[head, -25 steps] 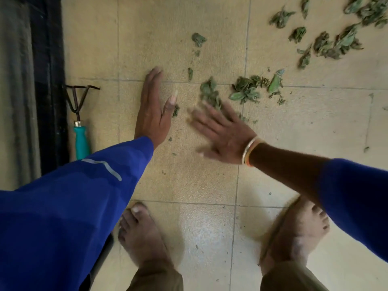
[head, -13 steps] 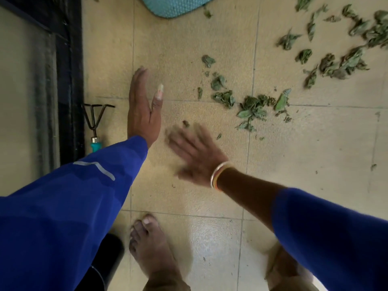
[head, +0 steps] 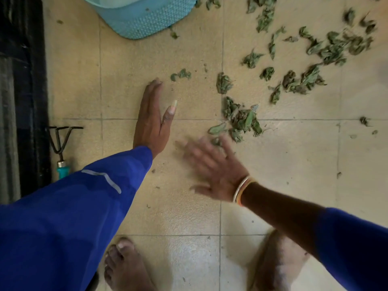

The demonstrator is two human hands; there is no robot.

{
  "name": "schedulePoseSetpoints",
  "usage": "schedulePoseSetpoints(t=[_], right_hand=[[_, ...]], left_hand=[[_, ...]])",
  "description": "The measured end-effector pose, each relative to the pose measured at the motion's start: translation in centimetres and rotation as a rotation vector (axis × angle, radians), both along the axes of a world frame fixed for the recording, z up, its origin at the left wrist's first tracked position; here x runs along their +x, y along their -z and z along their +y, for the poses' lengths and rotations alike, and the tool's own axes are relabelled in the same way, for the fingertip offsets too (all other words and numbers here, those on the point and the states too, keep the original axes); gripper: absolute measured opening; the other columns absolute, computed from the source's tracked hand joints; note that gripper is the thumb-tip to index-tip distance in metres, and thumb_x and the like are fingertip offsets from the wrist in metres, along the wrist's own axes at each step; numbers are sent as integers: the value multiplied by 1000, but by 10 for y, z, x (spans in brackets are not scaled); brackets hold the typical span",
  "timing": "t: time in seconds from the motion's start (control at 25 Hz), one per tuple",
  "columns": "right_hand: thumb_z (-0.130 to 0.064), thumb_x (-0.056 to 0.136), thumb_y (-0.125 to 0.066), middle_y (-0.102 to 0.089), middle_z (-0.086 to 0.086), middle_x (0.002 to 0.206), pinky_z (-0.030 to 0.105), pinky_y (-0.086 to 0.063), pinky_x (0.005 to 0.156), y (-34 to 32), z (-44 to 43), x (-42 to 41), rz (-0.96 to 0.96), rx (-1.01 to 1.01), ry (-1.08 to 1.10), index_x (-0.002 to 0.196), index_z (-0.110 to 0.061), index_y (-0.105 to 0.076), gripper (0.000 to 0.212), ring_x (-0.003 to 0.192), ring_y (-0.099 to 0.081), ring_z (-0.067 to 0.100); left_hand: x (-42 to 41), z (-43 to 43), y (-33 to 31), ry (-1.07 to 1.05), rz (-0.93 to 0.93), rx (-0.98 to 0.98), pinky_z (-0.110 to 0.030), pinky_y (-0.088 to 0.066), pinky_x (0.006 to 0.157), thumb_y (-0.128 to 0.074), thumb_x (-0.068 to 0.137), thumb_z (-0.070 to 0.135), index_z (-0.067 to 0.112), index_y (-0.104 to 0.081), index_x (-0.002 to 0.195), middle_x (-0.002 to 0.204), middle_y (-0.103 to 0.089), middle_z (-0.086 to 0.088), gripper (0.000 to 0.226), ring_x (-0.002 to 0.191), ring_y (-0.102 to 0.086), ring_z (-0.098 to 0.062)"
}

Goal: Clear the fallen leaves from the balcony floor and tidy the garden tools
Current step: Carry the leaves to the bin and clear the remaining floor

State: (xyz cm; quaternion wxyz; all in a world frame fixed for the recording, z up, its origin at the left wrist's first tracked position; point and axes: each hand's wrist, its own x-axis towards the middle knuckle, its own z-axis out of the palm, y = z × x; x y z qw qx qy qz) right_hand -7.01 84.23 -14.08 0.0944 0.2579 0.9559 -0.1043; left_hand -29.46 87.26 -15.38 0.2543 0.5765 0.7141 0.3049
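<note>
**While you crouch: flat hands, scattered leaves**

As you look down in the head view, your left hand [head: 152,120] stands on edge on the beige tiled floor [head: 294,164], fingers straight. Your right hand [head: 216,171], blurred, is spread and holds nothing, perhaps touching the tiles. Just beyond it and rightward lie crumpled green fallen leaves [head: 243,120], scattered. Your small black three-pronged rake with teal handle [head: 59,143] lies far left.

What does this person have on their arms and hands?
Both arms wear bright blue sleeves. The left sleeve reaches the wrist and carries a thin pale grey stripe. The right sleeve ends higher, with white and orange bangles at the wrist. The left hand and right hand are gloveless; the left thumbnail is long.
</note>
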Motion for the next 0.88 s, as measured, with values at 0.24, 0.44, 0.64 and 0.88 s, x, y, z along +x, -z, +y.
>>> schedulePoseSetpoints(t=[0.24,0.44,0.64,0.88], right_hand=[[-78,91,-16,3,4,166,67,4,115,17,47,9,-110,116,138,158,-28,-3,86,151,5,35],[-74,94,-16,-4,6,166,68,2,115,7,132,59,-131,206,447,158,-22,-10,83,151,1,36],[-74,93,-18,3,4,166,59,5,117,4,177,130,39,180,1084,158,-23,-5,84,152,5,33],[-75,87,-17,-6,10,165,52,-11,122,15,271,192,304,34,1421,158,-19,-13,90,151,-6,31]], left_hand=[[18,38,12,77,297,-62,-40,-8,125,-26,104,53,6,-20,156,165,-13,-14,71,154,-6,-29],[48,61,11,116,304,-176,-43,-3,124,-21,99,61,8,-14,158,167,-6,-11,79,154,-2,-25],[117,81,11,374,338,-134,-38,1,124,-18,97,61,6,-11,158,167,-4,-12,82,154,-1,-24],[150,143,11,354,293,5,-44,-4,125,-20,99,62,8,-16,158,166,-8,-13,80,154,-4,-27]])
